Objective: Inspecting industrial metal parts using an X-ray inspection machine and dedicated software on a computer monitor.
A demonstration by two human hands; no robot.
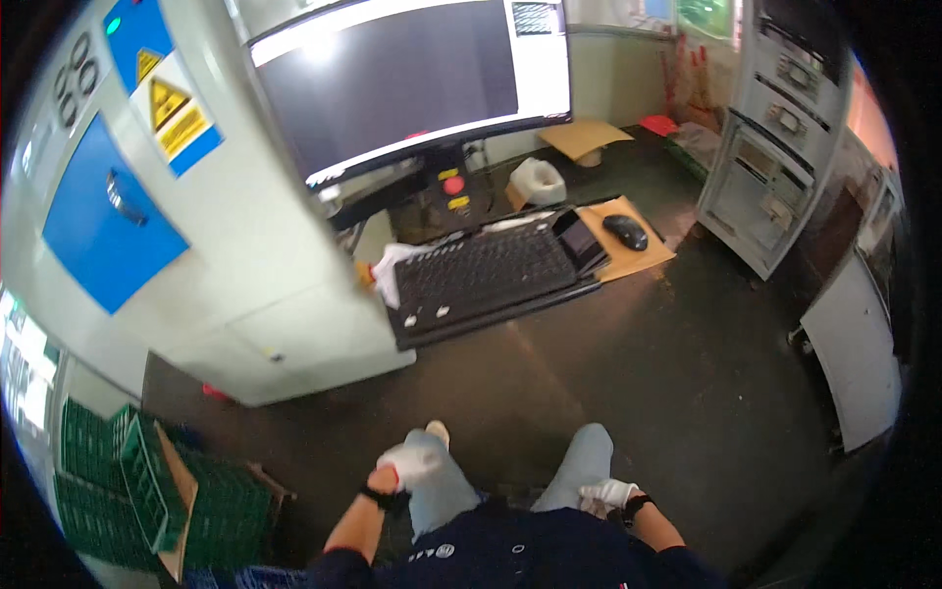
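Left hand [410, 463]: white-gloved, resting on left thigh [444, 501]; holding nothing visible; too blurred, cannot tell fingers spread or pressed together.
Keyboard [486, 271]: on black tray [500, 318], ahead of both hands, well apart; long axis left-right, right end angled away; nearer to left hand.
Right hand [612, 493]: white-gloved, on right thigh [574, 473]; fingers likewise unclear.
Mouse [625, 233]: on tan board [638, 263], right of keyboard; nearer to right hand.

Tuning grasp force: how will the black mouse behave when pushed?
The black mouse would probably slide rather than roll, being low and broad on a flat tan sheet. Its moulded-looking shell suggests stiffness; its small size suggests light weight.
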